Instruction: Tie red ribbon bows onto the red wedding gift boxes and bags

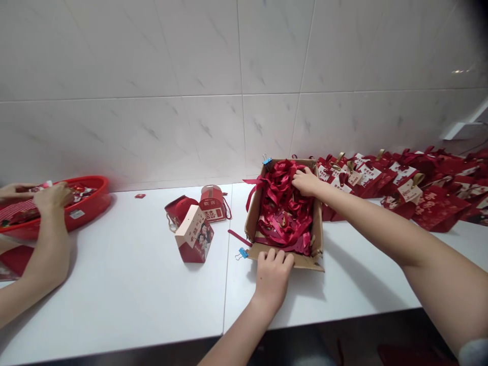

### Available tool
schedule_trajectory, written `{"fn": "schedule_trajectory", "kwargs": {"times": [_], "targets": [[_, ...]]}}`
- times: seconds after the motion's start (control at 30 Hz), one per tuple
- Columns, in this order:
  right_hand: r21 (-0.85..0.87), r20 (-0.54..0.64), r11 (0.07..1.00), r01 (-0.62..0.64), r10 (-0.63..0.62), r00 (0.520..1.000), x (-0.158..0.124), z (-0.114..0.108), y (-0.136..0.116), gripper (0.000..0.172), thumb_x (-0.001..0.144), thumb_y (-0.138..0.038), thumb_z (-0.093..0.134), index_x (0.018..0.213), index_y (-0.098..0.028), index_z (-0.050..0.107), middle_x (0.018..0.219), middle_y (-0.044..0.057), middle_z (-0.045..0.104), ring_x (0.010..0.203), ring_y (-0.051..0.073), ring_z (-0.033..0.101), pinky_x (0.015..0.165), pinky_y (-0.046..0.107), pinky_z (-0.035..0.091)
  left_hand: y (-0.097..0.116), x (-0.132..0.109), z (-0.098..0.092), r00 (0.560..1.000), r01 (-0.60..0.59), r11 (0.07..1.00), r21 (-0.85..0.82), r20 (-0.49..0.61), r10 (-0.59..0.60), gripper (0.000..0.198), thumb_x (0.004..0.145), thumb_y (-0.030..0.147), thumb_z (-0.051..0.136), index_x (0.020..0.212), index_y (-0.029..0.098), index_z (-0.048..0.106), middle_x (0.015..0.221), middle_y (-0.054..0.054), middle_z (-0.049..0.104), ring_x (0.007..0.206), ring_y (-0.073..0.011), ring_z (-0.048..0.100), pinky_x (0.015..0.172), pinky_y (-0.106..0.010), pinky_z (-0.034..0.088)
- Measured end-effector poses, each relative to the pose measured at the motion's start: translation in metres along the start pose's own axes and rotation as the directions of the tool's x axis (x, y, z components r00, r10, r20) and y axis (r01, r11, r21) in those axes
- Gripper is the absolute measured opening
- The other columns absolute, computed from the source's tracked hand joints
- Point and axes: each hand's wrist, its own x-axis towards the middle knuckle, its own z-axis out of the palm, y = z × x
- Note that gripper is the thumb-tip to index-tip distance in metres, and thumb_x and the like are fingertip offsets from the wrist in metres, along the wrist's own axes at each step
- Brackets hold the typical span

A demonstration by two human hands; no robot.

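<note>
A cardboard box (pixel 251 218) full of loose red ribbons (pixel 280 188) sits on the white table. My left hand (pixel 273 277) is closed over its front flap, fingers curled across the edge. Reaching in from the right, my right hand (pixel 306 183) is among the ribbons near the box's back right corner. Its fingers are bent and closed on ribbon, their tips partly hidden. Left of the box stand a cream-and-red gift box (pixel 195 236) and a red box with a cord handle (pixel 213 206). Another red gift box (pixel 179 208) lies tilted behind them.
Many red gift boxes (pixel 366 178) with ribbon handles crowd the table's right side. At the far left, a co-worker's hands (pixel 53 195) work over a red plastic basket (pixel 91 206). Blue binder clips (pixel 243 253) are at the cardboard box's corners. A tiled wall (pixel 183 137) runs behind.
</note>
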Motion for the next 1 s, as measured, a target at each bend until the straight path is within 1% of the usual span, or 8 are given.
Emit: {"fn": "schedule_trajectory", "kwargs": {"times": [0.2, 0.37, 0.43, 0.57, 0.67, 0.8, 0.9, 1.0], "targets": [[0.137, 0.045, 0.987, -0.085, 0.08, 0.996, 0.009, -0.008, 0.014, 0.036, 0.074, -0.037, 0.06, 0.105, -0.018, 0.066, 0.111, 0.014, 0.062, 0.106, 0.034, 0.052, 0.093, 0.051, 0.035, 0.0, 0.001, 0.0, 1.0, 0.003, 1.0, -0.001, -0.008, -0.003, 0.014, 0.079, 0.01, 0.063, 0.08, 0.02, 0.054, 0.069, 0.002, 0.058, 0.067, -0.0183, 0.046, 0.06, -0.032, 0.024], [0.164, 0.111, 0.974, -0.153, 0.136, 0.984, 0.006, -0.005, -0.008, 0.044, 0.078, -0.053, 0.055, 0.092, -0.013, 0.069, 0.103, 0.019, 0.062, 0.104, 0.039, 0.053, 0.09, 0.06, 0.035, -0.002, 0.002, 0.0, 1.0, -0.001, 1.0, -0.011, -0.018, 0.001, 0.015, 0.078, 0.01, 0.064, 0.079, 0.02, 0.054, 0.07, 0.002, 0.059, 0.067, -0.0181, 0.046, 0.061, -0.032, 0.025], [0.16, 0.129, 0.982, -0.102, 0.082, 0.988, 0.001, 0.0, -0.021, 0.039, 0.069, -0.044, 0.068, 0.096, -0.015, 0.07, 0.117, 0.02, 0.057, 0.117, 0.043, 0.043, 0.094, 0.062, 0.032, -0.002, 0.002, 0.0, 1.0, -0.003, 1.0, -0.013, -0.022, 0.002, 0.015, 0.078, 0.01, 0.064, 0.08, 0.02, 0.054, 0.07, 0.002, 0.059, 0.067, -0.0181, 0.046, 0.061, -0.032, 0.025], [0.178, 0.231, 0.983, 0.049, -0.09, 0.969, -0.008, 0.01, -0.034, 0.031, 0.066, -0.014, 0.065, 0.093, -0.027, 0.073, 0.135, 0.007, 0.049, 0.131, 0.036, 0.031, 0.104, 0.053, 0.026, -0.004, 0.003, 0.001, 0.999, -0.007, 1.0, -0.015, -0.035, 0.006, 0.015, 0.077, 0.01, 0.065, 0.08, 0.02, 0.054, 0.07, 0.002, 0.059, 0.067, -0.0181, 0.047, 0.061, -0.032, 0.026], [0.143, 0.307, 0.989, 0.033, -0.076, 0.949, -0.009, 0.014, -0.034, 0.019, 0.066, -0.02, 0.067, 0.082, -0.022, 0.075, 0.136, 0.01, 0.049, 0.131, 0.04, 0.029, 0.104, 0.058, 0.023, -0.004, 0.002, 0.002, 0.999, -0.011, 1.0, -0.018, -0.04, 0.01, 0.015, 0.077, 0.01, 0.065, 0.079, 0.02, 0.054, 0.07, 0.002, 0.059, 0.066, -0.018, 0.047, 0.061, -0.032, 0.026], [0.063, 0.298, 0.998, -0.029, 0.008, 0.954, -0.009, 0.014, -0.039, 0.037, 0.066, -0.039, 0.071, 0.094, -0.014, 0.074, 0.128, 0.021, 0.053, 0.127, 0.045, 0.032, 0.102, 0.065, 0.018, -0.004, 0.0, 0.003, 0.999, -0.013, 1.0, -0.022, -0.04, 0.012, 0.015, 0.077, 0.009, 0.064, 0.08, 0.02, 0.055, 0.072, 0.001, 0.06, 0.066, -0.0179, 0.047, 0.062, -0.032, 0.026], [0.019, 0.251, 1.0, -0.024, 0.019, 0.968, -0.01, 0.011, -0.044, 0.046, 0.057, -0.031, 0.08, 0.097, -0.01, 0.072, 0.123, 0.024, 0.053, 0.123, 0.045, 0.035, 0.103, 0.064, 0.016, -0.005, 0.0, 0.003, 0.999, -0.015, 1.0, -0.025, -0.036, 0.014, 0.014, 0.078, 0.008, 0.062, 0.081, 0.02, 0.055, 0.072, 0.001, 0.06, 0.066, -0.0177, 0.047, 0.062, -0.032, 0.026], [0.026, 0.235, 0.999, 0.024, -0.03, 0.972, -0.014, 0.006, -0.044, 0.039, 0.056, -0.022, 0.081, 0.092, -0.011, 0.072, 0.123, 0.023, 0.051, 0.121, 0.042, 0.037, 0.103, 0.058, 0.022, -0.005, 0.002, 0.002, 0.999, -0.016, 0.999, -0.028, -0.031, 0.015, 0.014, 0.079, 0.008, 0.061, 0.081, 0.02, 0.055, 0.072, 0.001, 0.06, 0.067, -0.0174, 0.047, 0.062, -0.032, 0.027]]}}
